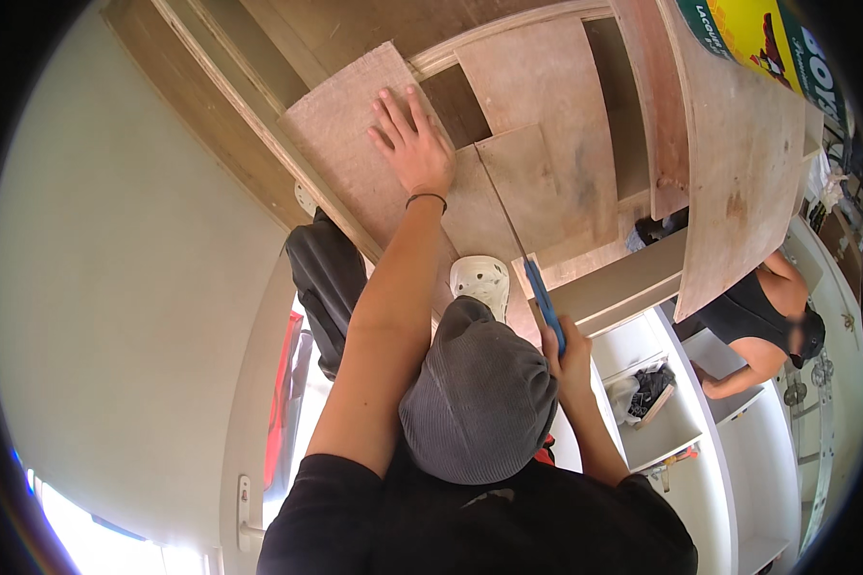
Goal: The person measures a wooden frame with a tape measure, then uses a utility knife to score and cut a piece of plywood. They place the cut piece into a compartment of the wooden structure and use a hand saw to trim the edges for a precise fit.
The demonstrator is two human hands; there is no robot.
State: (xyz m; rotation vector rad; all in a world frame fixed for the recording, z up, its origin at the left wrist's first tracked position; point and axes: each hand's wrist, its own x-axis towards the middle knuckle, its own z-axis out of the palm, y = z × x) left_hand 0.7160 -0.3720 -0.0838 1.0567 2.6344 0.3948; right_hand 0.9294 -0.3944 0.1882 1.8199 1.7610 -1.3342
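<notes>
My left hand (415, 144) lies flat with its fingers spread on a light plywood board (340, 125). In my right hand (571, 355) is the blue handle of a handsaw (537, 287), the fingers wrapped round it. Its thin blade slants up and left along a seam in the plywood, right of my left hand. A white clog with holes (480, 278) rests at the near end of the wood, just left of the saw handle. My bent knee in grey ribbed cloth (479, 398) rises between my arms and hides part of the near side.
More plywood sheets (547, 86) and wooden frame rails surround the board. A large curved panel (743, 182) stands at right, below a green and yellow can (767, 38). Another person (753, 321) in black bends beside white cabinets (671, 450). A white door (134, 249) fills the left.
</notes>
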